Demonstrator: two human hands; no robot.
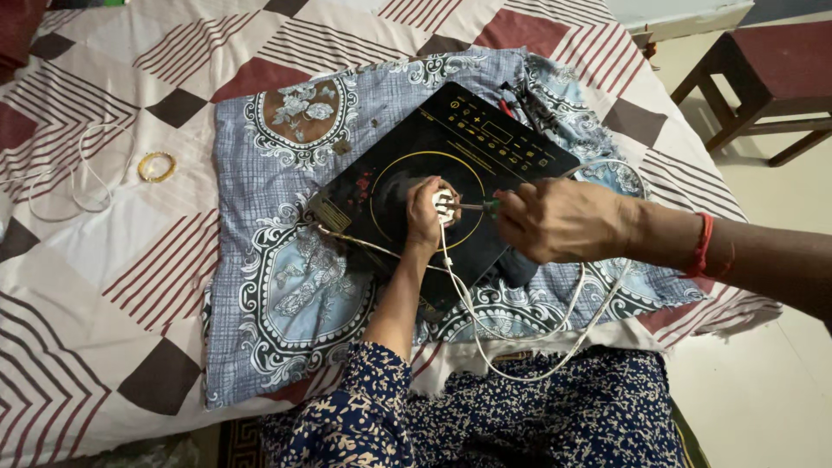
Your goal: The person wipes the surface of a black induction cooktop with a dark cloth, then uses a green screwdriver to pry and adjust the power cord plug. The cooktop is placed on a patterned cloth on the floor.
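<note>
At frame centre, the left hand (425, 212) pinches a white power plug (445, 206) over the black induction cooktop (485, 152). The right hand (563, 221), fingers curled shut, drives a screwdriver (477, 206) into it. Screw-working step; next calls for steady tip alignment. White cord (485, 338) trails lower.

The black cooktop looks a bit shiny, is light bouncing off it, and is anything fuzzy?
Head view: soft, even light; the cooktop shows only a faint sheen, no strong glare. Head view: the left hand holding the plug and the right hand look sharp. Head view: straight edges bend near the corners, as with the stool.
</note>
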